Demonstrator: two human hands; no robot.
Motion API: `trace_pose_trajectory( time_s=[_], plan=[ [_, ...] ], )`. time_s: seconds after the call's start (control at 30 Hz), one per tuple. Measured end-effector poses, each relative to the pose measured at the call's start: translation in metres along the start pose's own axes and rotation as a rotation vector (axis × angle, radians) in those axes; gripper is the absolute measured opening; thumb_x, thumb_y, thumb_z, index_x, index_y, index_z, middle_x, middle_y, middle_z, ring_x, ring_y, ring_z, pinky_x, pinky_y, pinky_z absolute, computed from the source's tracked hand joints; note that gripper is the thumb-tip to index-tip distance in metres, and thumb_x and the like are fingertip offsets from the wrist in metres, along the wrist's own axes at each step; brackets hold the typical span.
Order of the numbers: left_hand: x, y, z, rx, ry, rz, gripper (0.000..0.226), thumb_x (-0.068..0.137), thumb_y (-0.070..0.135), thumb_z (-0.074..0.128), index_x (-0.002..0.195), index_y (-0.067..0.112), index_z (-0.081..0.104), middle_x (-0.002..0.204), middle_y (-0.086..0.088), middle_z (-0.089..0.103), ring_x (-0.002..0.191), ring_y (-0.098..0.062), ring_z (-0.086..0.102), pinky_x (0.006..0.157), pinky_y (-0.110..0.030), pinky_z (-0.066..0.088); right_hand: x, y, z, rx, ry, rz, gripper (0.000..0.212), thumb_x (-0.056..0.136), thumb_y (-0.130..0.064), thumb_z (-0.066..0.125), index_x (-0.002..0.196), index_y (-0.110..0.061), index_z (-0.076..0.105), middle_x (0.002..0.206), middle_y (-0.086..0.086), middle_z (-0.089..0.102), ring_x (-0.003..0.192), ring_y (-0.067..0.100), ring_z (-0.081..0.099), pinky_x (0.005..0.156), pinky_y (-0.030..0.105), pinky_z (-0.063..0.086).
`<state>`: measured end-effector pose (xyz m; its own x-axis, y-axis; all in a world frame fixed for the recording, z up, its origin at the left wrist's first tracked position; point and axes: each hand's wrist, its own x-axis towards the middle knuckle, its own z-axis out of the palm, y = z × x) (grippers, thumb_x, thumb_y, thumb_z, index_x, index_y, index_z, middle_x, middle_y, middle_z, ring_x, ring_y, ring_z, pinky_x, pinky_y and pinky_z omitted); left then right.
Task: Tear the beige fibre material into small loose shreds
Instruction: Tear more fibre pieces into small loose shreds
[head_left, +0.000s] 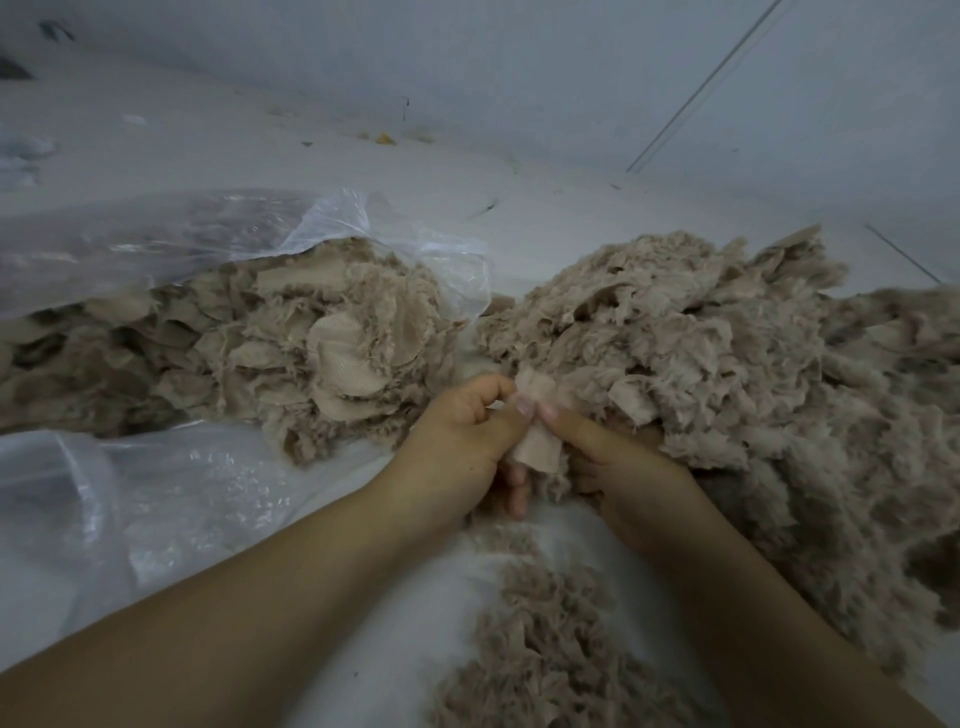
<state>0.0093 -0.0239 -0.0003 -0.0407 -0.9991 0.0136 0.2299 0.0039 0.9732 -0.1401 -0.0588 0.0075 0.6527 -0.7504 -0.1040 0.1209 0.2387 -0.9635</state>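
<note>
Pinching one small beige fibre piece (537, 436) between them, left hand (467, 441) and right hand (623, 467) fingers grasp it.

Hands: left hand (460, 441) and right hand (631, 480) pinch a beige fibre piece (537, 439) at centre.
Piles: bagged pieces (291, 343) at 9 o'clock; loose shreds (727, 353) at 3 o'clock.

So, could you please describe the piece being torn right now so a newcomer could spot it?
Between the bagged heap on the left and the loose pile on the right, both hands meet. The small beige scrap is pinched between their thumbs, flat and paler than the fluff around.
</note>
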Motion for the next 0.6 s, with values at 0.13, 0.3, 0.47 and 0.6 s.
trace_pose_trajectory(
  time_s=[0.13,0.3,0.47,0.6],
  plan=[
    [0.003,-0.003,-0.001,0.021,0.208,0.064,0.018,0.102,0.016,0.049,0.09,0.007,0.058,0.045,-0.011,0.045,0.027,-0.02,0.037,0.036,-0.02,0.029,0.001,0.002,0.001,0.008,0.246,0.014,0.017,0.095,-0.022,0.056,0.084,-0.011,0.063,0.053,-0.009,0.063,0.045,-0.001,0.058,0.043,0.01,0.043],
    [0.007,-0.002,-0.012,0.081,0.369,0.139,0.011,0.101,0.013,0.049,0.092,0.013,0.055,0.039,-0.001,0.042,0.026,-0.019,0.037,0.036,-0.02,0.03,0.005,0.006,-0.003,0.006,0.372,0.035,0.012,0.09,-0.023,0.064,0.091,-0.012,0.067,0.055,-0.009,0.061,0.039,0.0,0.052,0.035,0.011,0.035],
    [0.005,-0.004,-0.008,0.081,0.29,-0.037,0.015,0.102,0.003,0.039,0.096,0.007,0.052,0.059,-0.006,0.062,0.036,-0.026,0.056,0.032,-0.022,0.036,0.005,0.004,-0.003,0.014,0.305,0.035,0.04,0.097,-0.026,0.053,0.064,-0.026,0.075,0.052,-0.011,0.061,0.038,-0.001,0.052,0.035,0.009,0.035],
    [-0.002,0.004,-0.008,0.121,0.044,-0.312,0.016,0.094,-0.005,0.036,0.094,0.002,0.051,0.061,-0.019,0.062,0.045,-0.033,0.064,0.03,-0.02,0.035,0.012,0.005,-0.004,-0.045,0.377,0.018,0.05,0.096,-0.032,0.054,0.046,-0.03,0.066,0.042,-0.014,0.037,0.033,0.0,0.029,0.033,0.012,0.024]
  ],
)
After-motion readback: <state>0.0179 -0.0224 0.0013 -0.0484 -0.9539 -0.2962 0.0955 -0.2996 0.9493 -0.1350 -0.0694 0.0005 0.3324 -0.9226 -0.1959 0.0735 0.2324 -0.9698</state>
